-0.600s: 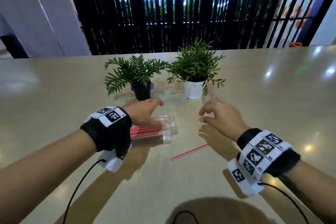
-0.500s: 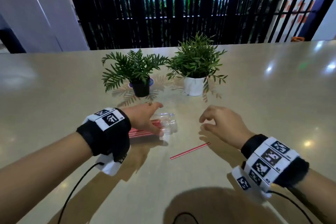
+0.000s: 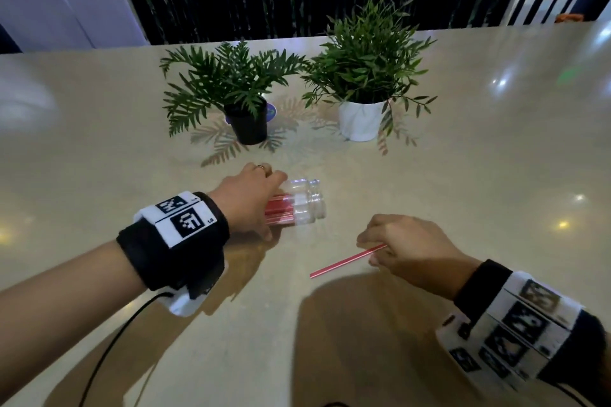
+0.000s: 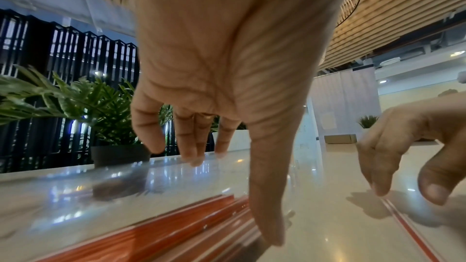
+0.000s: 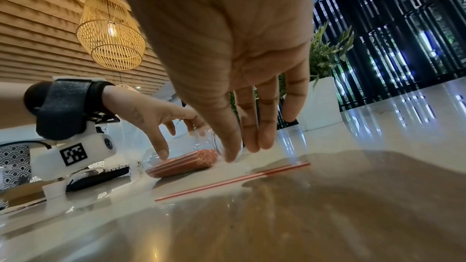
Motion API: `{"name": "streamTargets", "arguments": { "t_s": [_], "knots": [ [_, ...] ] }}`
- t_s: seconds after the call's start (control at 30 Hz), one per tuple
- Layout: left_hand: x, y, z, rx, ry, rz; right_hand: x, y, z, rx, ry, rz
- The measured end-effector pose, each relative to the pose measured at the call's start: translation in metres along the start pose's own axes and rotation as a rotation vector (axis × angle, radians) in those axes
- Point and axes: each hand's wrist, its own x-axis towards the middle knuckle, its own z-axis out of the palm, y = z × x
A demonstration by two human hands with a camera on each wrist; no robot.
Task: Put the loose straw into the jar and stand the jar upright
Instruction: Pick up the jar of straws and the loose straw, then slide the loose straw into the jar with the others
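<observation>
A clear jar (image 3: 305,205) lies on its side on the table, mouth to the right, with a bundle of red straws (image 3: 279,211) inside. My left hand (image 3: 264,205) arches over its closed end and grips it, thumb on the near side, fingers on the far side; the left wrist view shows the same hold on the jar (image 4: 126,186). The loose red-and-white straw (image 3: 344,261) lies flat in front of the jar. My right hand (image 3: 370,249) is lowered over the straw's right end, fingers straight, thumb apart. In the right wrist view the straw (image 5: 227,181) lies free on the table.
Two potted plants stand behind the jar, one in a black pot (image 3: 248,125), one in a white pot (image 3: 360,122). The beige table (image 3: 479,182) runs wide to both sides. A black cable (image 3: 109,350) trails from my left wrist. A dark slatted screen closes the far edge.
My right hand has come down and toward me from above the table to the straw's right end. My left hand has stayed on the jar.
</observation>
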Motion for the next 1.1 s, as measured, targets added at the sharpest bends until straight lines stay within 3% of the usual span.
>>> {"name": "streamTargets", "arguments": {
  "t_s": [0.17,0.7,0.93,1.1],
  "knots": [
    [0.005,-0.003,0.002,-0.012,0.059,-0.048,0.010,0.004,0.006,-0.064,-0.060,0.004],
    [0.011,-0.013,0.000,-0.066,0.090,-0.083,0.030,0.014,0.003,0.080,-0.229,-0.017],
    [0.012,-0.022,0.005,-0.258,-0.036,-0.099,0.033,0.014,0.008,-0.069,-0.254,-0.124],
    [0.014,-0.026,0.010,-0.311,-0.098,-0.108,0.033,0.025,-0.032,0.270,-0.144,-0.200]
  ]
}}
